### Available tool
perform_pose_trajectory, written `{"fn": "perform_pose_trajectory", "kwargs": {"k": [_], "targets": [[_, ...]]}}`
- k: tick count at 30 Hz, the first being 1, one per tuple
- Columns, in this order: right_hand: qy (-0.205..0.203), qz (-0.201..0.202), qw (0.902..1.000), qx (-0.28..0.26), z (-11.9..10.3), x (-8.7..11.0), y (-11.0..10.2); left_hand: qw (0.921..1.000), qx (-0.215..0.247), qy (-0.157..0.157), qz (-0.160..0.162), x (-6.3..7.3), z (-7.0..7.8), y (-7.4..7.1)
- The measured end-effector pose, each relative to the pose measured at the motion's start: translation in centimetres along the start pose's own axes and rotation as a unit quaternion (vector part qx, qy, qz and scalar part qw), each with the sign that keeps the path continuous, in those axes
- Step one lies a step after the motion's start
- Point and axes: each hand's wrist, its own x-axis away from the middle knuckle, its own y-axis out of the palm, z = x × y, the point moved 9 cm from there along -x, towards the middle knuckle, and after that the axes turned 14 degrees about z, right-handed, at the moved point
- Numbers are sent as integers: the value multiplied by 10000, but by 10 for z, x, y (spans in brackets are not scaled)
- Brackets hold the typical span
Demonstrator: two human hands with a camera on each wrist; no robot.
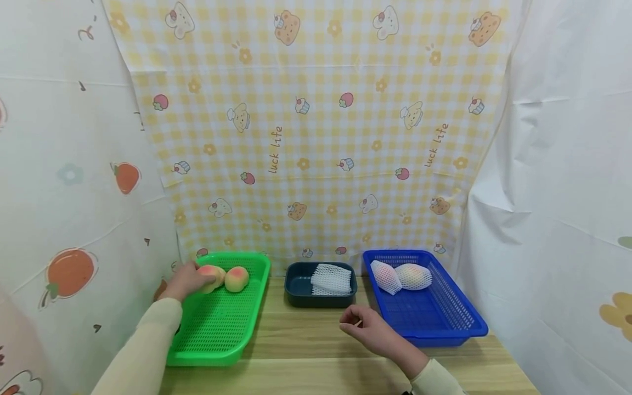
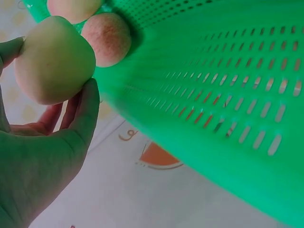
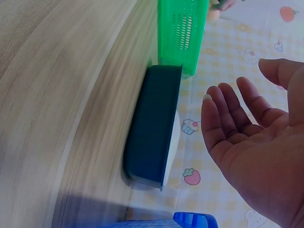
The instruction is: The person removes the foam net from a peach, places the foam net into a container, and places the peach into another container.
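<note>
At the back left of the green basket (image 1: 217,323), my left hand (image 1: 185,281) grips a peach (image 2: 54,59) between thumb and fingers. Two more peaches lie close by in the basket, a reddish peach (image 2: 107,39) and a paler peach (image 2: 73,7) partly cut off by the frame. My right hand (image 1: 372,329) hovers over the table, its fingers loosely bent and holding nothing. It is between the dark tray (image 1: 291,299) and the blue basket (image 1: 410,323). White foam net sleeves (image 1: 332,278) lie in the tray.
Inside the blue basket, two fruits wrapped in foam nets, a left one (image 1: 386,277) and a right one (image 1: 415,276), lie at the back. The wooden table (image 1: 306,340) backs onto a checked cloth (image 1: 321,137), with white cloths on both sides.
</note>
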Motion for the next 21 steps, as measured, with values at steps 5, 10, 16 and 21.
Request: {"fn": "perform_pose_trajectory", "kwargs": {"k": [5,10,16,21], "targets": [[21,4,10000,1,0,0,1,9997,216,-137,-36,1,-4,8],[89,0,9999,-72,0,2,0,9999,-84,-18,-82,5,-3,17],[133,-75,9998,-114,1,3,2,9996,-220,-28,-156,8,-4,26],[78,-50,9999,-70,1,3,1,9994,-148,-244,-210,6,-18,38]]}}
